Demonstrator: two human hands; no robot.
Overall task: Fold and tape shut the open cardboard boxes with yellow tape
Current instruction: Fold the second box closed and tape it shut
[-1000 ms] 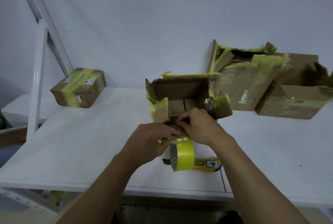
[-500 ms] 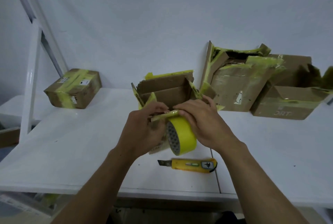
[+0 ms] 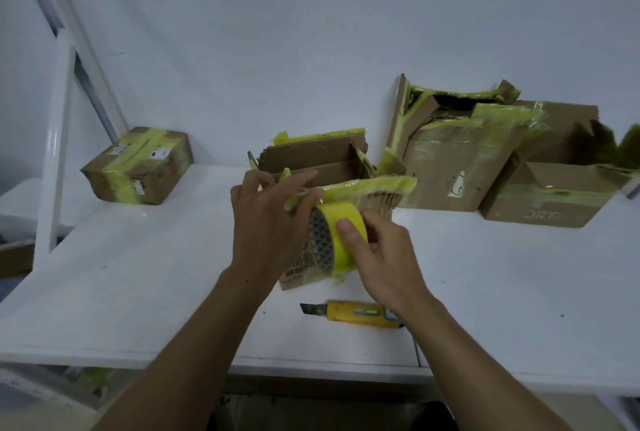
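Head view: right hand [image 3: 384, 257] grips the tape roll [image 3: 341, 254], core facing left; left hand [image 3: 266, 222] presses flat on the box [image 3: 311, 157].

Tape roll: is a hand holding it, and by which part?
Yes. The right hand grips the tape roll by its outer yellow band, thumb on top.
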